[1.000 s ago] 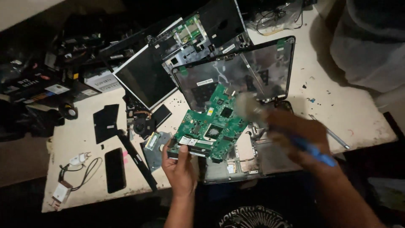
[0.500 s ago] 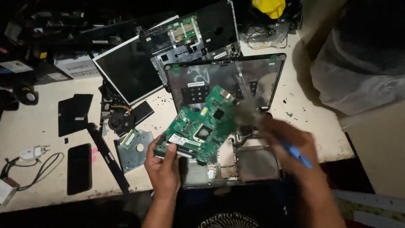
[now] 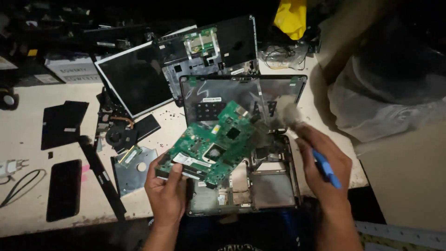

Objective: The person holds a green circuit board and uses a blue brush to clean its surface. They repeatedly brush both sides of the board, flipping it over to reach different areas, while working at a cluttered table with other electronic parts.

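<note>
Two hands busy: my left hand (image 3: pixel 166 193) has fingers clamped on the green circuit board (image 3: pixel 211 144), my right hand (image 3: pixel 325 165) fingers clamped on a blue-handled brush (image 3: pixel 297 123) beside it.

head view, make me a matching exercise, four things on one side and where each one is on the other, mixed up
Things:
1. green circuit board
2. blue-handled brush
3. yellow bag
4. black phone

Places:
A. lying flat on the table at the left
B. held in the right hand
C. at the far edge of the table, top of the view
D. held tilted by the left hand over the open laptop base

Pairs: 1-D, 2-B, 3-C, 4-A
</note>
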